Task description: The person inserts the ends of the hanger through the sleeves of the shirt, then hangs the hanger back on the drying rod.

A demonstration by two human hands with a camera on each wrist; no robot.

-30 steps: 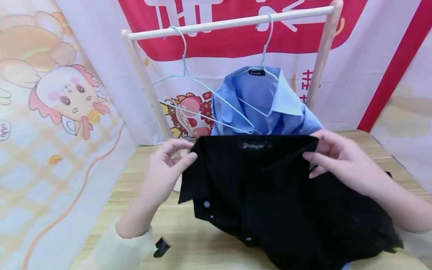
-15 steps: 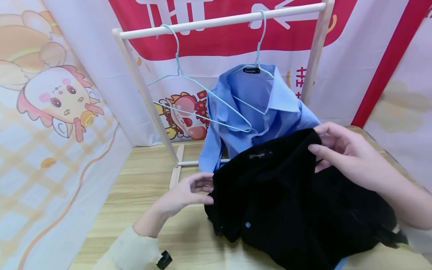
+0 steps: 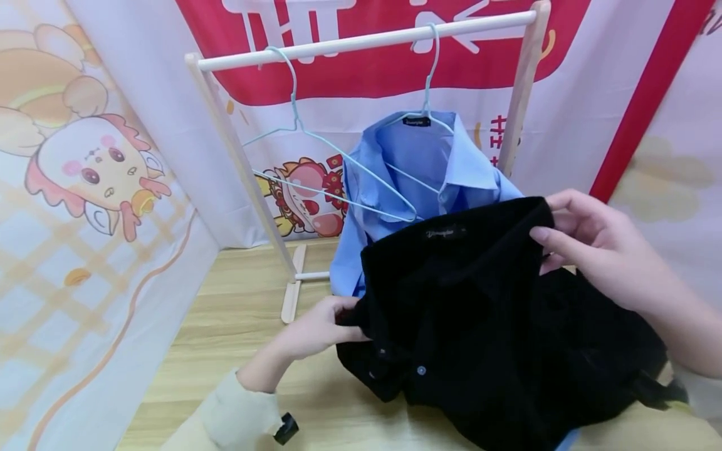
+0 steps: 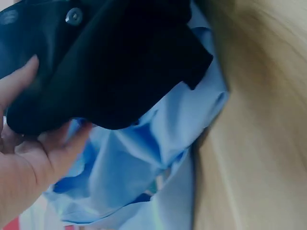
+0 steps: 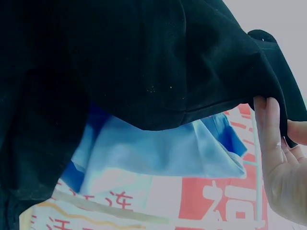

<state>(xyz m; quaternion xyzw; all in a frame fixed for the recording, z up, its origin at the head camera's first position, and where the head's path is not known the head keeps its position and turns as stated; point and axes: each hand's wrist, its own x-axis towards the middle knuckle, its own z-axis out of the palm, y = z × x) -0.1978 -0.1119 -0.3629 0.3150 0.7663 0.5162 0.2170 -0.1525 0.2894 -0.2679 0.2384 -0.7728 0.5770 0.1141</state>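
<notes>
A black shirt [image 3: 468, 313] with a label inside its collar and pale buttons is held up between both hands. My right hand [image 3: 598, 250] pinches the collar's right end between thumb and fingers; in the right wrist view the hand [image 5: 283, 167] has the cloth's edge between them. Lower at the left, my left hand [image 3: 321, 329] grips the shirt's front edge near the buttons. The left wrist view shows the thumb over the cloth and fingers [image 4: 62, 148] beneath. Behind it, a blue shirt [image 3: 417, 156] hangs on a light-blue hanger; part of it is hidden by the black shirt.
A bare light-blue hanger [image 3: 296, 119] hangs left on the rack's bar [image 3: 361, 44], its lower corner overlapping the blue shirt in view. The small wooden rack stands on a wood-grain table [image 3: 225, 326]. A printed curtain [image 3: 101, 156] borders the left side.
My left hand has moved down and right from the collar's left corner to the front edge. The right hand has risen slightly to the right, and the black shirt's collar now slants upward to the right.
</notes>
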